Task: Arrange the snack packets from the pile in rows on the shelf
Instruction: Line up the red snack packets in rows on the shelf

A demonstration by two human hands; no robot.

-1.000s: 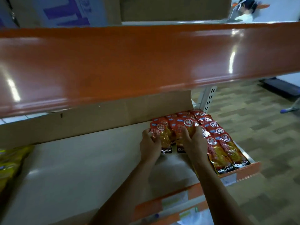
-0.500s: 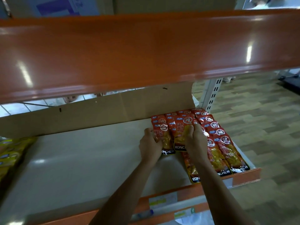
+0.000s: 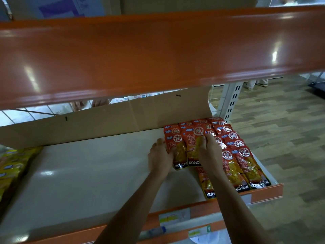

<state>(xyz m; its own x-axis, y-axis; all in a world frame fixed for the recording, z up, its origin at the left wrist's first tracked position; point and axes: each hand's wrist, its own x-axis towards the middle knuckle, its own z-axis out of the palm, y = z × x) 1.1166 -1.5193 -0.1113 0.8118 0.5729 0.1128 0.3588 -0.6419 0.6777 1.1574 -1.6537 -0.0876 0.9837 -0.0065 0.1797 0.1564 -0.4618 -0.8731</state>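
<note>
Through the head camera, red-and-yellow plastic snack packets (image 3: 242, 161) are lying in overlapping rows at the right end of the cream shelf with an orange front lip (image 3: 88, 173), backing against a brown cardboard panel (image 3: 105, 124). My left grip (image 3: 161, 156) is curling its fingers round the left edge of the leftmost packet (image 3: 178, 152). My right grip (image 3: 208, 152) is pinching the neighbouring packet (image 3: 192, 150), which is touching the first. Yellow plastic packets (image 3: 14, 166) are lying at the shelf's left end. A glossy orange upper shelf (image 3: 140, 59) is spanning the view above.
</note>
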